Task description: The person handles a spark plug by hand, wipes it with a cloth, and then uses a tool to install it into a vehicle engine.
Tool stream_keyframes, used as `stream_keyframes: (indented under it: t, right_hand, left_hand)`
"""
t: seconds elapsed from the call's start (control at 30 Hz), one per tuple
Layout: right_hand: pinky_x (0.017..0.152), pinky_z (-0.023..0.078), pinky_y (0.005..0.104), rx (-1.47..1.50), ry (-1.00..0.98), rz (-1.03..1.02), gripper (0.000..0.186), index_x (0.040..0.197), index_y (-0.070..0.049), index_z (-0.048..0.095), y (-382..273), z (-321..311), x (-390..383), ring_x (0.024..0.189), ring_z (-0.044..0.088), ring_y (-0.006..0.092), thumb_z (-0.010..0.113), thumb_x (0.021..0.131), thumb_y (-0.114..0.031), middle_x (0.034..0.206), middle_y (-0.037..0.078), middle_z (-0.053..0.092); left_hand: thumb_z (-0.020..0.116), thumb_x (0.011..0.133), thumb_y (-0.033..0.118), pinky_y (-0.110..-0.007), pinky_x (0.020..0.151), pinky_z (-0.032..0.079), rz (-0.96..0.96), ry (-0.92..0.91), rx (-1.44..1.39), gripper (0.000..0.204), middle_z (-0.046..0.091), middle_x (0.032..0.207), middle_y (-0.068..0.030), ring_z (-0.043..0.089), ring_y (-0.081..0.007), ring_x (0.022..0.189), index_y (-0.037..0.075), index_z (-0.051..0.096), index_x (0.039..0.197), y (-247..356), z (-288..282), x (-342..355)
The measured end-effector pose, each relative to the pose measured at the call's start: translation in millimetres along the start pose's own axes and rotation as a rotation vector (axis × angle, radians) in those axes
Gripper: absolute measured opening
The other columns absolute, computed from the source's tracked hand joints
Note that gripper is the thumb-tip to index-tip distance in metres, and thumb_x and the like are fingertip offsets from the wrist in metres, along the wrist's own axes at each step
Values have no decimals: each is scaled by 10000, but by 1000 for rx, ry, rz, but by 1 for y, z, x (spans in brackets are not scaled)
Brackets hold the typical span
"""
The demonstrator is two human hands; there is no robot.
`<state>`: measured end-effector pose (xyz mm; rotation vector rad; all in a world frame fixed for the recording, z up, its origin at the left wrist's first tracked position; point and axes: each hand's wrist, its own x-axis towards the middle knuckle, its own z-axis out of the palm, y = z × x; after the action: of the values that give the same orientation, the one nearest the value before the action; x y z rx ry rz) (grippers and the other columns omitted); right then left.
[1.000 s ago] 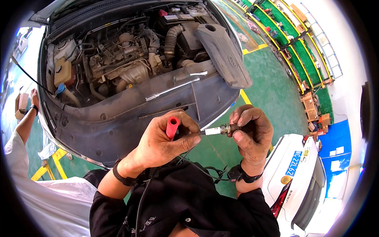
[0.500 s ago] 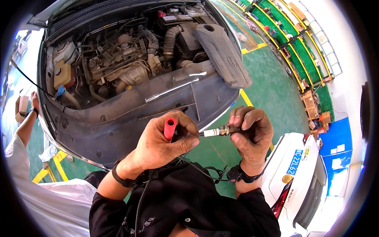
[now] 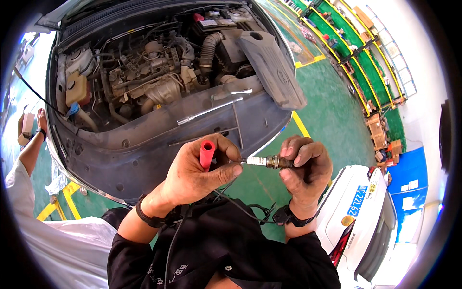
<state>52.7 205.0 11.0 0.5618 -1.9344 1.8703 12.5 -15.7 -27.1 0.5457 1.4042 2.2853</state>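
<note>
Steadily, I'd hold the spark plug (image 3: pixel 274 162) level between the left hand (image 3: pixel 193 174), pinching its terminal tip and clasping the red tube (image 3: pixel 207 155), and the right hand (image 3: pixel 308 168), gripping the threaded end — light pressure, no sideways strain on the ceramic.

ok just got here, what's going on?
A person is holding a spark plug level in front of an open car engine. The right hand grips its threaded end; the left hand has thumb and fingertip at the white end and also holds a red tube. A long metal tool lies on the car's front edge, and a dark plastic cover rests to its right. Another person's hand is by the car at far left.
</note>
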Motion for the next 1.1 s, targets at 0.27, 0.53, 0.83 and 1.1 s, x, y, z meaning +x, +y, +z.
stream_keyframes:
  t: [0.27, 0.53, 0.83, 1.1]
  right_hand:
    - [739, 512, 328, -258, 2, -183, 270, 858, -33, 548, 2, 12, -6, 856, 599, 229, 766, 734, 68, 922, 142, 609]
    - [746, 516, 320, -316, 1, -199, 273, 871, -41, 541, 6, 12, -15, 862, 599, 219, 776, 758, 42, 936, 130, 605]
    - [821, 501, 315, -68, 121, -50, 279, 888, -41, 528, 10, 14, -21, 944, 579, 199, 780, 789, 28, 1000, 121, 593]
    - [798, 550, 333, -247, 43, -171, 280, 900, -39, 526, 9, 14, -19, 955, 603, 234, 745, 780, 88, 983, 132, 607]
  left_hand:
    - [784, 865, 118, -216, 689, 448, -67, 151, 123, 269, 586, 870, 24, 511, -38, 790, 17, 572, 998, -6, 20, 4]
    - [688, 910, 77, -239, 612, 436, 31, 291, 262, 122, 543, 764, 27, 446, -48, 712, 0, 596, 933, -9, 23, 5]
    - [660, 910, 30, -218, 674, 442, 101, 242, 81, 99, 583, 879, 7, 481, -41, 778, -1, 596, 979, -9, 25, -2]
    - [634, 952, 32, -192, 652, 409, 114, 252, 2, 46, 572, 852, 37, 459, -26, 755, 4, 613, 982, -6, 21, -6]
